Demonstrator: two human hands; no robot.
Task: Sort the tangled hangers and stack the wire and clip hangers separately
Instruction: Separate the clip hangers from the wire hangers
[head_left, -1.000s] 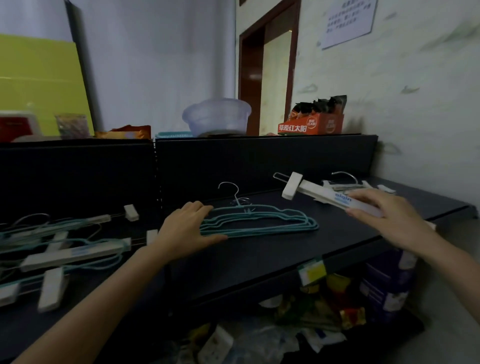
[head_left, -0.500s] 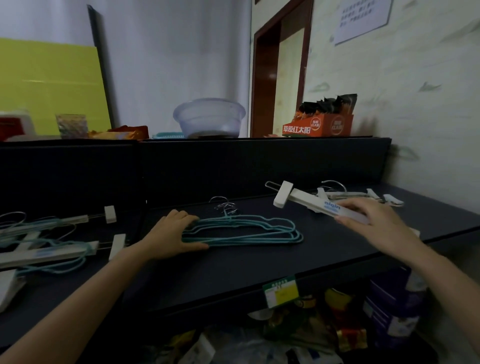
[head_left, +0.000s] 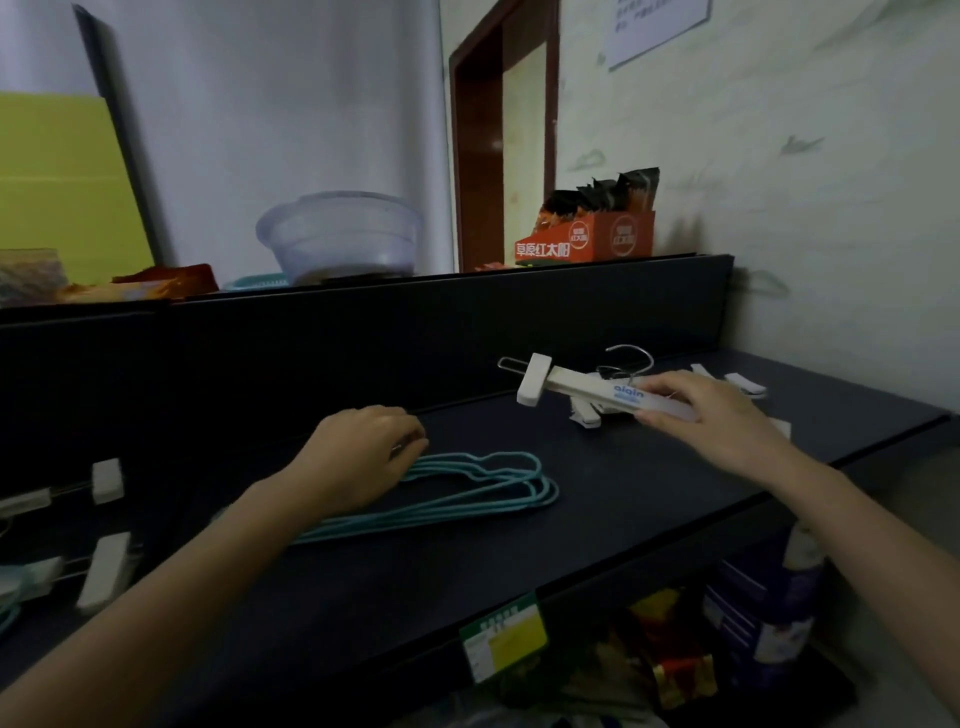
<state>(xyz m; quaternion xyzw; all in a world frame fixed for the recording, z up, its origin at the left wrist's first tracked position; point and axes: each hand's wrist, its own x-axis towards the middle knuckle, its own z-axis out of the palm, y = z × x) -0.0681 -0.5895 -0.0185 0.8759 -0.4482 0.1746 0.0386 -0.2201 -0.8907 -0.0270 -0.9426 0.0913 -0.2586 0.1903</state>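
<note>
A flat stack of teal wire hangers (head_left: 483, 486) lies on the dark shelf (head_left: 571, 525). My left hand (head_left: 358, 457) rests on the stack's upper left part, fingers curled over the hooks, which it hides. My right hand (head_left: 711, 415) holds a white clip hanger (head_left: 592, 387) by its bar, low over other white clip hangers (head_left: 737, 382) at the shelf's right end. More clip hangers and teal wire hangers (head_left: 98, 530) lie mixed at the left edge.
A dark back panel (head_left: 415, 343) rises behind the shelf. On top stand a clear plastic bowl (head_left: 340, 236) and an orange snack box (head_left: 587, 241). A wall closes the right side. Packaged goods (head_left: 675, 670) fill the space below the shelf edge.
My right hand has carried the white clip hanger further right and lower, onto the clip hanger pile. My left hand slid up over the wire hangers' hooks. The view shifted right.
</note>
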